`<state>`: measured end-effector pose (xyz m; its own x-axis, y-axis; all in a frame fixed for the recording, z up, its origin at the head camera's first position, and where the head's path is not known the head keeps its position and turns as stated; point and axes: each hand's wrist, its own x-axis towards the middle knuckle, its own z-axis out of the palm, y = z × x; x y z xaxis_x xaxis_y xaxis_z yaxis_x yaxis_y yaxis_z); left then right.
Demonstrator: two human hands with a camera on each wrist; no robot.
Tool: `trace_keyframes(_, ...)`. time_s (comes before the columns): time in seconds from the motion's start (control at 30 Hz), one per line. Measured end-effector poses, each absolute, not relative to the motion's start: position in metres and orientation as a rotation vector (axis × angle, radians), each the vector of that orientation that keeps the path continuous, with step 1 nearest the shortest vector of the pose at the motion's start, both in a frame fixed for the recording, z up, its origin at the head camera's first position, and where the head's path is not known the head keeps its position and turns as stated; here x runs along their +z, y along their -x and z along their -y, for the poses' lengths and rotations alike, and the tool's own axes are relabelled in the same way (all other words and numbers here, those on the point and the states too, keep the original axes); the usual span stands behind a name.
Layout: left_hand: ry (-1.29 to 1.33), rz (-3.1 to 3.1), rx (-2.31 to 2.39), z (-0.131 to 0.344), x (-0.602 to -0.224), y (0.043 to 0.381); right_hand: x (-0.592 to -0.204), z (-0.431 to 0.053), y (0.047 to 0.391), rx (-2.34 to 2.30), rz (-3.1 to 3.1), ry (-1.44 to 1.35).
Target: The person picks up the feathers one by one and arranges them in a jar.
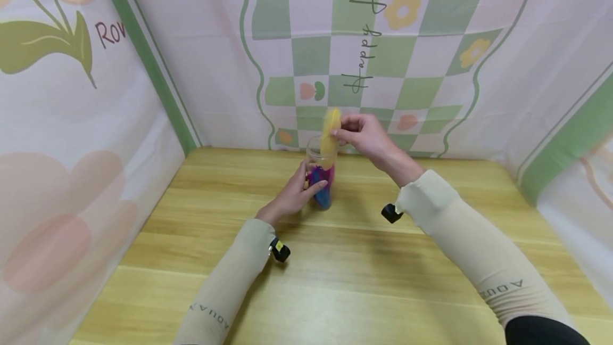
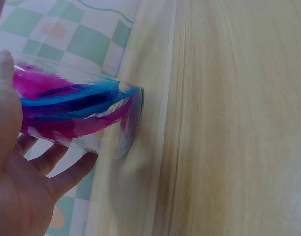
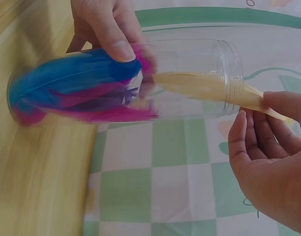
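Observation:
A clear jar [image 1: 314,148] stands upright on the table with its mouth uncovered. Inside it, blue, pink and purple feathers [image 3: 86,83] fill the lower part. My left hand [image 1: 294,193] grips the jar's side, thumb across the front and fingers around the back. Between thumb and fingers my right hand [image 1: 366,137] pinches a yellow feather [image 3: 194,86] above the rim. The feather's lower end is inside the jar's upper part, over the coloured feathers; its upper end sticks out of the mouth.
The wooden table [image 1: 325,281] runs up to a printed cloth backdrop [image 1: 306,55] just behind the jar. Another cloth [image 1: 57,174] hangs along the left side. Small black cameras [image 1: 280,251] are worn at both wrists.

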<state>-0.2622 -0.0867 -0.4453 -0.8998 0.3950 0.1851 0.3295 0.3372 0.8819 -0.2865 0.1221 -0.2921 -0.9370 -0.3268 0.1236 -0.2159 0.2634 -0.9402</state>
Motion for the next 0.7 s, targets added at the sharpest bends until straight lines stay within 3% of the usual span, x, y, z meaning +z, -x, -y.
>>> trace_keyframes(0.7,-0.654,-2.524,1.617,0.0872,-0.4441,0.2619,-0.2970,-0.1251,0.2861,-1.731,-2.419,0.497)
